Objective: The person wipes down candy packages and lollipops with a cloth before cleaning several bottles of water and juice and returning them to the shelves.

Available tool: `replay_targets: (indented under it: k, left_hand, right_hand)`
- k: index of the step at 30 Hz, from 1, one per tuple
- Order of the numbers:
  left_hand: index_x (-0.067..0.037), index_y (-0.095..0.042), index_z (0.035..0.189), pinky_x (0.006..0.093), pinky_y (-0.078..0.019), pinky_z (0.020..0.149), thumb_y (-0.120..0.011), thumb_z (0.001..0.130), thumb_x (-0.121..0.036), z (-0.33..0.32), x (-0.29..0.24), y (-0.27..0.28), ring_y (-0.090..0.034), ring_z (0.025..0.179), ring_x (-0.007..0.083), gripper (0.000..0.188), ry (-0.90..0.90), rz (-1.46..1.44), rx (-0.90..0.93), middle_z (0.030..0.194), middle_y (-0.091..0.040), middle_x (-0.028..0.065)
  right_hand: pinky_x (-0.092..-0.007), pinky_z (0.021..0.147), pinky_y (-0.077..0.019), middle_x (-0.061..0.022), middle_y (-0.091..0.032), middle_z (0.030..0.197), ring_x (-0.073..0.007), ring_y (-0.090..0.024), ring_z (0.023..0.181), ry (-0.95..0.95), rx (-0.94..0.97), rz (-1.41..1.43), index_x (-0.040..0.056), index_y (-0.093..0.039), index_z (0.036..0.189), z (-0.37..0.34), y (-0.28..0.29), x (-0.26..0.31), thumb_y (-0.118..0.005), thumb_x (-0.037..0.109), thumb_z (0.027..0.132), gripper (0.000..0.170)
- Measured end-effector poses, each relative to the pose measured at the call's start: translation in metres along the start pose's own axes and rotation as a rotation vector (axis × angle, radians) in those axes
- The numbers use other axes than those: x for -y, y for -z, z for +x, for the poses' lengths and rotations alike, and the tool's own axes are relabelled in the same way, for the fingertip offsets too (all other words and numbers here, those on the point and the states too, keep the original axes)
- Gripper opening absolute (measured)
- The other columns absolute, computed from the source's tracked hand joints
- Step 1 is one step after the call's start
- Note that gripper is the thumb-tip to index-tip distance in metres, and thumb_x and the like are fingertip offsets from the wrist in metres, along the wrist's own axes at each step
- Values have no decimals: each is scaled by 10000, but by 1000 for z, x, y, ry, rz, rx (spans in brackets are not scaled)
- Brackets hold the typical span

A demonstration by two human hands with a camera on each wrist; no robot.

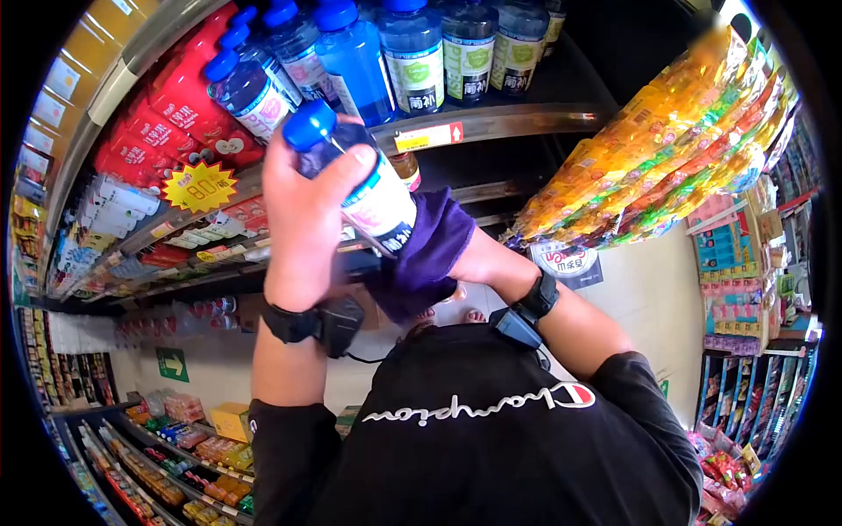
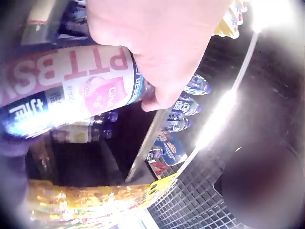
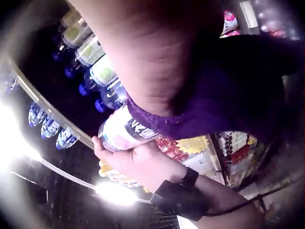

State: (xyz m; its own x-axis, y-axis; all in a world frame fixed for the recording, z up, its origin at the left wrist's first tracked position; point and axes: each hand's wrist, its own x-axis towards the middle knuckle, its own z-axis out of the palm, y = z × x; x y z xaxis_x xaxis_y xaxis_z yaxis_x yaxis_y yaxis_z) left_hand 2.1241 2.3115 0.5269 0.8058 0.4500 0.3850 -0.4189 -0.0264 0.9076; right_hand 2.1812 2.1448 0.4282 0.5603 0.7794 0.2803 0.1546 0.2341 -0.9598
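Note:
My left hand (image 1: 303,197) grips a blue-capped drink bottle (image 1: 379,203) near its neck, thumb across the upper side. The bottle is tilted, cap toward the shelf and base toward me. Its white-and-pink label shows large in the left wrist view. At the base, my right hand (image 1: 482,259) holds a purple cloth (image 1: 434,237) against the bottle. The cloth hides most of the right fingers. In the right wrist view, the cloth (image 3: 209,102) overlaps the bottle's lower end, with the left hand (image 3: 143,164) beyond it.
Similar blue-capped bottles (image 1: 412,57) stand in a row on the shelf ahead, above a metal edge with a price tag (image 1: 428,138). Red packs (image 1: 167,123) fill the shelf's left side. Shiny orange packets (image 1: 640,145) hang at the right, close to the right arm.

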Motion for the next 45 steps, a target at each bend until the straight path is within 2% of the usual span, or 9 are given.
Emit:
replay_targets:
  k: [1, 7, 8, 14, 17, 24, 32, 40, 45]
  left_hand:
    - [-25, -610, 1089, 295, -533, 829, -786, 754, -70, 8, -10, 2, -651, 889, 141, 382, 6, -33, 15, 1004, -674, 61]
    - [-7, -598, 1137, 299, -528, 842, -806, 737, -45, 52, -48, 10, -645, 909, 132, 453, -265, 358, -162, 1037, -675, 60]
    - [-7, -598, 1137, 299, -528, 842, -806, 737, -45, 61, -44, 13, -645, 909, 132, 453, -265, 359, -162, 1037, -675, 60]
    - [-23, -632, 1143, 299, -498, 867, -820, 775, -197, 102, -14, 30, -642, 953, 156, 449, -342, 384, -192, 1048, -674, 64]
    - [-26, -627, 1180, 322, -500, 875, -814, 785, -251, 107, -9, 32, -659, 945, 197, 491, -438, 748, -248, 1059, -686, 106]
    - [-21, -591, 1234, 440, -488, 932, -755, 843, -329, 102, -8, 23, -622, 1054, 383, 524, -556, 1101, -285, 1128, -653, 208]
    - [-45, -636, 1132, 438, -415, 996, -722, 827, -187, 84, -13, -49, -559, 1119, 321, 347, -1107, 1216, -94, 1105, -644, 122]
    - [-50, -650, 1130, 500, -314, 1029, -679, 871, -354, 126, 14, -82, -568, 1116, 316, 401, -768, 1522, -169, 1087, -688, 121]
    - [-63, -639, 1161, 478, -344, 1006, -722, 851, -281, 108, 8, -72, -572, 1081, 331, 388, -962, 1293, -107, 1073, -669, 143]
  right_hand:
    - [-322, 776, -504, -87, -684, 1034, -161, -633, 927, 5, 2, 0, 13, -614, 1105, -3, 6, -3, -724, 127, 822, 325]
    - [-318, 718, -507, -59, -682, 865, -161, -640, 812, -192, -27, -117, 35, -668, 924, -31, 37, -6, -702, 97, 819, 127]
    - [-322, 709, -504, -65, -672, 840, -167, -645, 810, 123, 28, -729, 32, -658, 942, -31, 46, -13, -699, 92, 811, 151]
    - [-322, 662, -541, -57, -663, 942, -165, -649, 775, -502, -258, 225, 46, -652, 958, -67, 64, -9, -680, 62, 852, 111]
    - [-313, 652, -549, -65, -661, 886, -165, -642, 751, -372, -380, 340, 38, -650, 969, -74, 65, -24, -683, 50, 840, 133]
    - [-280, 650, -503, -18, -624, 796, -114, -610, 735, -427, -368, 317, 67, -628, 919, -75, 71, -10, -653, 86, 871, 57]
    - [-284, 649, -513, -32, -645, 803, -123, -627, 730, -413, -383, 385, 44, -637, 953, -81, 75, -1, -655, 85, 874, 91]
    - [-247, 534, -474, -20, -617, 789, -109, -585, 635, -374, -487, 346, 25, -637, 989, -112, 105, 16, -642, 78, 863, 137]
    - [-239, 509, -461, -12, -603, 826, -92, -569, 638, -410, -480, 343, 40, -639, 978, -125, 120, 23, -644, 96, 866, 126]
